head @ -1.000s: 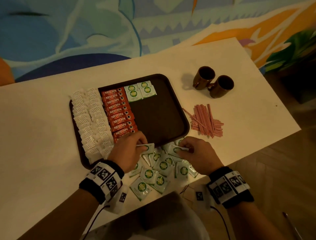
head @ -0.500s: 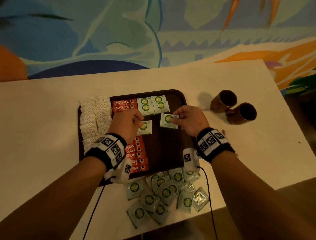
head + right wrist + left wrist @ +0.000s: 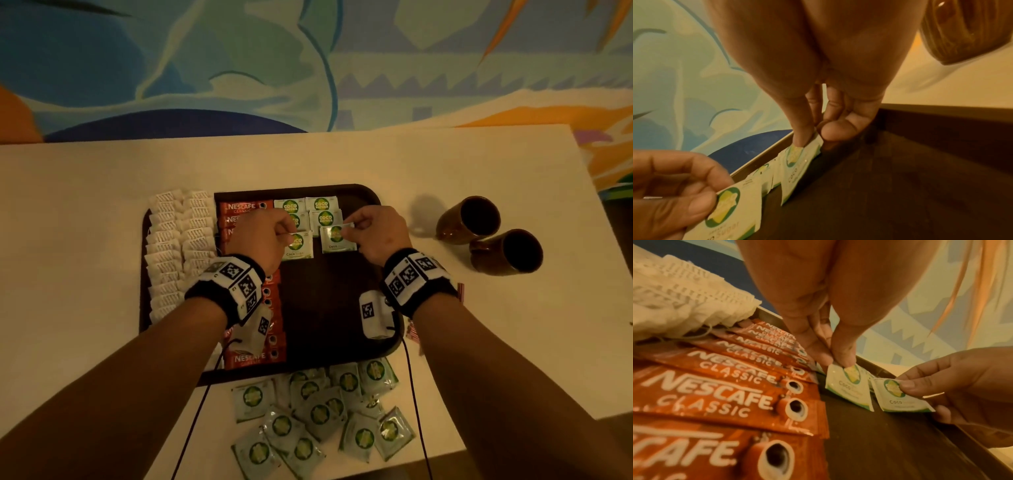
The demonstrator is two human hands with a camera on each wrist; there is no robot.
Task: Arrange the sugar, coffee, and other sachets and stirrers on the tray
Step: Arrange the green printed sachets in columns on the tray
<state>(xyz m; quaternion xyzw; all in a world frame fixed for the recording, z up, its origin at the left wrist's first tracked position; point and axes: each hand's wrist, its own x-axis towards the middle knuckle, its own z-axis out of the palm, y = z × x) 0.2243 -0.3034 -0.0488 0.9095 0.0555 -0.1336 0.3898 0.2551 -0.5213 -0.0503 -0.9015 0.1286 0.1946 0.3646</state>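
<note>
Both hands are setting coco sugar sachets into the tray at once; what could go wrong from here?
The left hand works beside the Nescafe sticks, so it might nudge that row. The right hand's sachet sits slightly askew and may land crooked. The wrist cables trail over the loose sachets and could drag them.

Dim, warm yellowish light tints all three views, and colours read muddy. In the head view the mugs [image 3: 489,234] throw a soft shadow toward 9 o'clock, so the light comes from about 3 o'clock. The tray [image 3: 342,308] interior is nearly black, with little detail. Wide-angle bending curves the table [image 3: 479,171] edges. In both wrist views the palms at 12 o'clock are large and blurred; print at 6 o'clock smears slightly.
</note>
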